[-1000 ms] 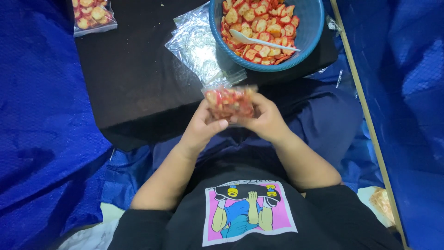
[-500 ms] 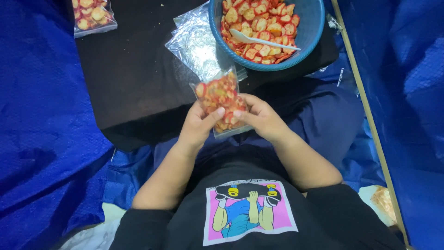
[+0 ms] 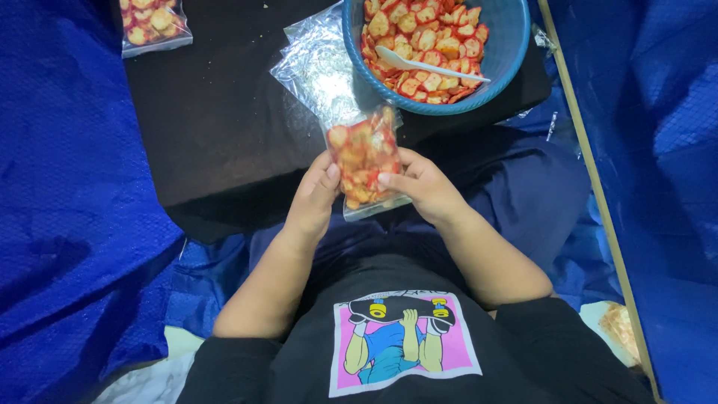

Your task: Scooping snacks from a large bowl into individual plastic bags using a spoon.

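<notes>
- The clear packet of red and orange snack pieces stands nearly upright between the two hands, its long axis running near to far, with the top end tipped slightly to the right and pointing toward the bowl.
- It hangs just above the near edge of the black table, in front of the person's chest.
- The left hand closes on the packet's left edge, thumb laid against the front and fingers hidden behind.
- The right hand clamps the right edge, thumb pressed flat across the lower front.
- Both forearms angle inward from the body, elbows out, wrists meeting at the packet.
- Just beyond it lies a stack of empty clear bags, touching the blue bowl full of the same snack pieces, with a white spoon lying across them.
- A filled packet sits at the far left of the table, well apart.
</notes>
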